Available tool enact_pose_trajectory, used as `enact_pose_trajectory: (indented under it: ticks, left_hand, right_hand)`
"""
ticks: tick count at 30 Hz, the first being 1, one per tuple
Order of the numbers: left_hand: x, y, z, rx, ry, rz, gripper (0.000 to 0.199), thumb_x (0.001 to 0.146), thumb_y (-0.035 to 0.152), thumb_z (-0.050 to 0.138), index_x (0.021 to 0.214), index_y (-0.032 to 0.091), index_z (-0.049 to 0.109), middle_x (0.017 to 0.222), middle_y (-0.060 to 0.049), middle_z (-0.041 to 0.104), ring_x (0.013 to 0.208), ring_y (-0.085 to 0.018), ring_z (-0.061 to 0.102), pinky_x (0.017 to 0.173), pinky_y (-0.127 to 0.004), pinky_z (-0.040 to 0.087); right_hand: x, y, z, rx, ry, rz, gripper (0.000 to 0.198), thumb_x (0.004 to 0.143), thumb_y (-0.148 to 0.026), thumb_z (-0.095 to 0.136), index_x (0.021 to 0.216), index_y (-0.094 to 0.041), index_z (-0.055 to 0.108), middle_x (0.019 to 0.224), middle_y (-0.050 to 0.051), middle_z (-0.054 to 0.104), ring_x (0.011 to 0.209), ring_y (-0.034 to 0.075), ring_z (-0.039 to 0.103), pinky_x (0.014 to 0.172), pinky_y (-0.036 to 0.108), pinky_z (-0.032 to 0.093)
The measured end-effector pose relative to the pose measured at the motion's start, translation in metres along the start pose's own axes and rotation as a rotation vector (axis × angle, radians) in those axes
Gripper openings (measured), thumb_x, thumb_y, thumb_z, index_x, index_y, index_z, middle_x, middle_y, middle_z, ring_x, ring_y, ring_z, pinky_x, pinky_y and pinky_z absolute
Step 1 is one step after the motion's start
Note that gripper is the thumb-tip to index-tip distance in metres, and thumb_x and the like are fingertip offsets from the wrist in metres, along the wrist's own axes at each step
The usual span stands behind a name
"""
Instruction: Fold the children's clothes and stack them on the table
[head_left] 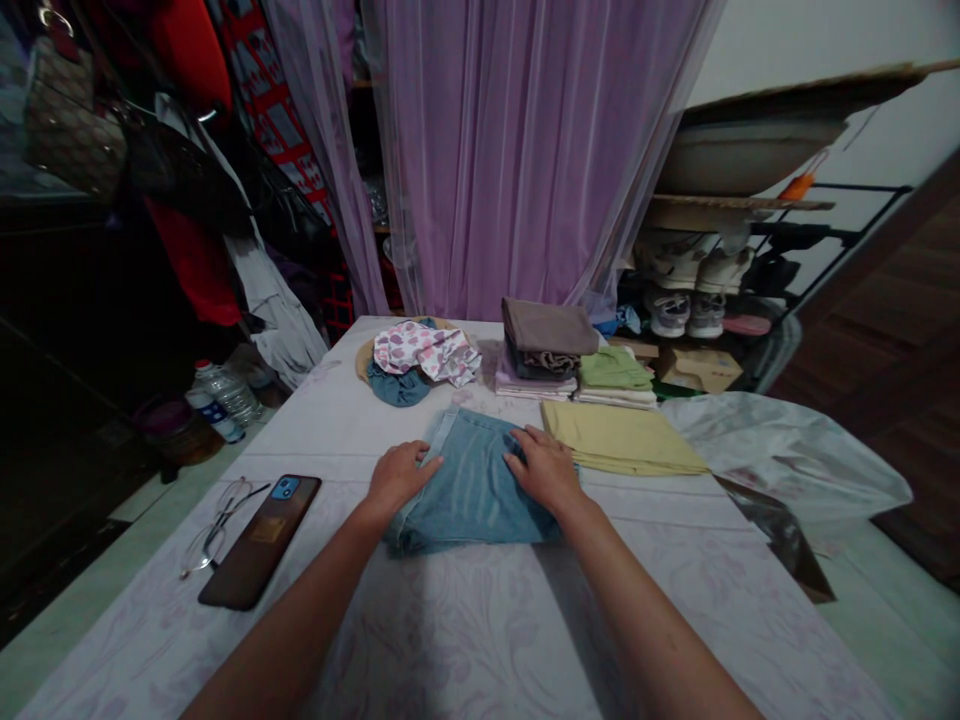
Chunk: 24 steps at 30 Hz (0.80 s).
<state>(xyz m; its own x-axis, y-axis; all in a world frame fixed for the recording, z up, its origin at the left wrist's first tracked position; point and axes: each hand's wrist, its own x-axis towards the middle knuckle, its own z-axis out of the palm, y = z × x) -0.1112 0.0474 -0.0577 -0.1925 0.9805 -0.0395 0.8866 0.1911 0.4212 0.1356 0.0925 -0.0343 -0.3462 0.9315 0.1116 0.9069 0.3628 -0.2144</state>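
Blue denim shorts (480, 490) lie folded on the table, with a paler waistband strip along the upper left. My left hand (401, 475) rests at their left edge, thumb and fingers apart. On their upper right part lies my right hand (547, 468), its fingers spread over the denim. Beside the right hand is a folded yellow cloth (626, 438). Behind the shorts sits a loose heap with a pink-and-white patterned cloth (424, 352) on top of a blue-grey one (397, 387).
A brown folded garment (547, 327) tops a stack at the back, next to a green folded cloth (615, 368). A phone (262, 545) and eyeglasses (217, 530) lie on the left of the table (480, 640). A plastic bag (795, 450) is at the right edge.
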Motion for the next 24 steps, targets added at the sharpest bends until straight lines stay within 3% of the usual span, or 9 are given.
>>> enact_pose_trajectory:
  ticks: [5, 9, 15, 20, 24]
  left_hand:
    - [0.007, 0.009, -0.003, 0.103, -0.033, -0.079, 0.041, 0.086, 0.059, 0.051, 0.099, 0.024, 0.068, 0.098, -0.007, 0.074, 0.099, -0.025, 0.067, 0.082, -0.034, 0.043]
    - [0.007, 0.013, -0.003, 0.183, -0.042, -0.051, 0.030, 0.088, 0.049, 0.052, 0.092, 0.023, 0.065, 0.094, -0.006, 0.073, 0.099, -0.025, 0.065, 0.081, -0.034, 0.041]
    - [-0.012, 0.009, -0.010, 0.250, 0.065, 0.048, 0.026, 0.093, 0.039, 0.044, 0.097, 0.020, 0.060, 0.096, -0.010, 0.070, 0.103, -0.026, 0.062, 0.087, -0.037, 0.038]
    - [-0.015, 0.005, -0.012, 0.213, 0.034, -0.024, 0.022, 0.090, 0.036, 0.050, 0.101, 0.020, 0.059, 0.098, -0.008, 0.070, 0.102, -0.026, 0.062, 0.087, -0.038, 0.041]
    - [-0.011, 0.003, -0.011, 0.144, 0.082, -0.019, 0.040, 0.087, 0.033, 0.055, 0.125, 0.019, 0.053, 0.125, -0.012, 0.063, 0.115, -0.028, 0.058, 0.092, -0.040, 0.044]
  right_hand:
    - [0.009, -0.001, 0.008, 0.004, -0.022, 0.162, 0.052, 0.096, -0.049, 0.041, 0.135, -0.016, 0.052, 0.127, 0.019, 0.062, 0.118, 0.031, 0.057, 0.095, 0.047, 0.042]
    - [0.020, 0.003, 0.002, -0.052, -0.034, 0.215, 0.035, 0.094, -0.039, 0.048, 0.115, -0.018, 0.066, 0.113, 0.016, 0.068, 0.107, 0.030, 0.062, 0.085, 0.040, 0.045]
    - [0.025, 0.001, 0.000, -0.051, 0.130, 0.095, 0.025, 0.093, -0.028, 0.049, 0.104, -0.020, 0.070, 0.104, 0.011, 0.070, 0.099, 0.024, 0.063, 0.082, 0.033, 0.044]
    - [0.028, -0.002, 0.014, -0.114, 0.038, 0.085, 0.026, 0.094, -0.026, 0.048, 0.104, -0.017, 0.070, 0.101, 0.013, 0.070, 0.098, 0.025, 0.064, 0.083, 0.034, 0.044]
    - [0.027, -0.005, 0.016, -0.107, 0.043, 0.073, 0.029, 0.094, -0.023, 0.046, 0.113, -0.017, 0.067, 0.109, 0.014, 0.069, 0.103, 0.027, 0.063, 0.086, 0.037, 0.044]
